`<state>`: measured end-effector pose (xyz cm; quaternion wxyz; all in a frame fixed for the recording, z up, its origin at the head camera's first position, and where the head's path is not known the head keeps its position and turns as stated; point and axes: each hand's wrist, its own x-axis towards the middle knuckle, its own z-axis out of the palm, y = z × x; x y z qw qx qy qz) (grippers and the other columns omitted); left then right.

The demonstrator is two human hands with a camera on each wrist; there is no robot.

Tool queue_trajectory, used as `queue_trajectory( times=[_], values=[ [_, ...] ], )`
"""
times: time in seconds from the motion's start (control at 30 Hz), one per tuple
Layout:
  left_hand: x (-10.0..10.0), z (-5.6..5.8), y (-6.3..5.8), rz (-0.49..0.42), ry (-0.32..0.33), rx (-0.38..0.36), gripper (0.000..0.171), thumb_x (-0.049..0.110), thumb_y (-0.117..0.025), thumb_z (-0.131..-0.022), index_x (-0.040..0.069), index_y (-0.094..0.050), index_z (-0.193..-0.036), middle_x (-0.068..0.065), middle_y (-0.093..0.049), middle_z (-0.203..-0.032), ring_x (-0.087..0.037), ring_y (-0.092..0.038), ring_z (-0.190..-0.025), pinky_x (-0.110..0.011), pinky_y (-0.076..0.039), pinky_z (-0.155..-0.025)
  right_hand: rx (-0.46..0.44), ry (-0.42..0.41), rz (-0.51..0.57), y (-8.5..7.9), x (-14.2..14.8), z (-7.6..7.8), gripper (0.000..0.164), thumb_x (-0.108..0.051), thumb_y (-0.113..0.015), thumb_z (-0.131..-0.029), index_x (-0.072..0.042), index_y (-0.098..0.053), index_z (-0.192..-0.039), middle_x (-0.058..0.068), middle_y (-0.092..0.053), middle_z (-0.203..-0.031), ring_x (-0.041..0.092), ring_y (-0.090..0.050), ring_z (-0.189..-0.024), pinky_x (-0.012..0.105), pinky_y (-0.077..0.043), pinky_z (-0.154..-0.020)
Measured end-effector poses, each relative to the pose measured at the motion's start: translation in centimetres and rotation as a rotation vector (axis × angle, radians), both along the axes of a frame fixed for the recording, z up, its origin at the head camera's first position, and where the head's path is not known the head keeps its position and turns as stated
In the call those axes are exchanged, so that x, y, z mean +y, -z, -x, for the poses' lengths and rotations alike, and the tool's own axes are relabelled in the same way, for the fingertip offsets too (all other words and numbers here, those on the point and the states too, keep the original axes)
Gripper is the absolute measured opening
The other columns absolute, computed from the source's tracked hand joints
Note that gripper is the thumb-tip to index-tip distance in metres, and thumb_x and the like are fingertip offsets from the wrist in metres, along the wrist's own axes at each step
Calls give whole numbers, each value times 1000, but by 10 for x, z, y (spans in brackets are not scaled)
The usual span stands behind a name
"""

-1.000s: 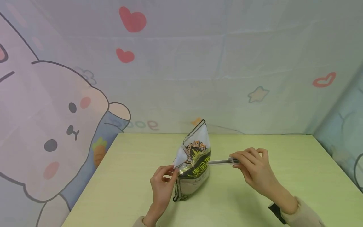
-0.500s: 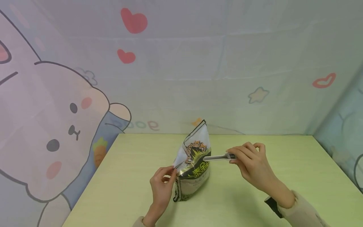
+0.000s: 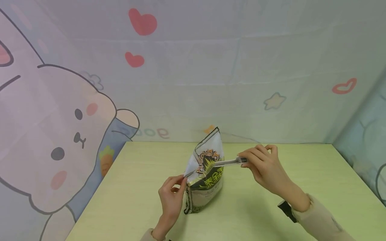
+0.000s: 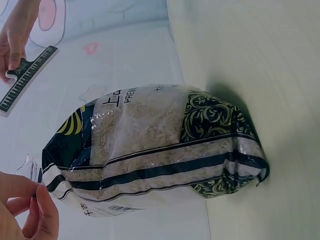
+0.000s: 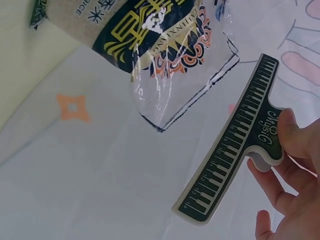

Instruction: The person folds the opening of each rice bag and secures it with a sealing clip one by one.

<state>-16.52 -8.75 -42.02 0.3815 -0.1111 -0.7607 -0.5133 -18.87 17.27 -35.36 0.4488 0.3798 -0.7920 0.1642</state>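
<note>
A rice bag, part printed and part see-through, stands upright on the table, its clear top rising above the rice. My left hand pinches the near edge of that top between thumb and fingers; the left wrist view shows this edge held by the left fingertips. To the bag's right, my right hand holds a long clip with a piano-key print by its handle. In the head view the clip's far end overlaps the upper bag; the right wrist view shows the two apart.
The pale yellow-green table extends on both sides of the bag. Behind it hangs a printed cloth with hearts and a large cartoon animal. A dark cable-like curve shows at the far right.
My right hand has risen and shifted left with the clip, whose end has moved across the front of the bag's upper part. The left hand and the bag have barely moved.
</note>
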Motion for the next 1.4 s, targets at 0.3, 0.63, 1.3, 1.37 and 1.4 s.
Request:
queue_trajectory(
  times=[0.3, 0.63, 1.3, 1.37, 1.4],
  values=[
    [-6, 16, 28, -31, 20, -16, 10, 0, -68, -75, 4, -70, -84, -6, -63, -72, -12, -59, -63, -15, -45, -43, 12, -4, -68, -13, -9, 7, 35, -32, -37, -95, -11, -64, -95, 1, -62, -87, 16, -44, -73, 43, -25, -68],
    [-8, 17, 32, -6, 33, 24, 10, 1, -68, -75, 4, -70, -84, -5, -62, -73, -4, -58, -64, -15, -46, -49, 41, -26, -97, -20, -16, 12, 33, -27, -36, -96, -11, -64, -96, 1, -60, -86, 17, -42, -73, 43, -24, -69],
    [-7, 17, 33, -21, 40, 17, 10, 0, -69, -74, 3, -69, -84, -6, -62, -74, -3, -57, -64, -16, -46, -48, 63, -26, -162, -34, -36, 15, 25, -2, -69, -70, -13, -65, -92, -1, -59, -83, 16, -49, -77, 42, -24, -69],
    [-7, 17, 33, -20, 36, 23, 10, 0, -69, -74, 3, -69, -83, -6, -62, -74, -3, -57, -64, -16, -46, -48, 70, -21, -176, -37, -38, 16, 25, -2, -70, -70, -14, -65, -91, -1, -59, -82, 16, -49, -77, 42, -24, -69],
    [-7, 17, 33, -22, 35, 24, 10, 0, -69, -74, 3, -69, -83, -6, -62, -74, -4, -57, -63, -16, -46, -47, 72, -17, -186, -39, -40, 17, 24, -3, -70, -70, -14, -65, -90, -2, -59, -82, 16, -49, -76, 42, -24, -69]
  ],
)
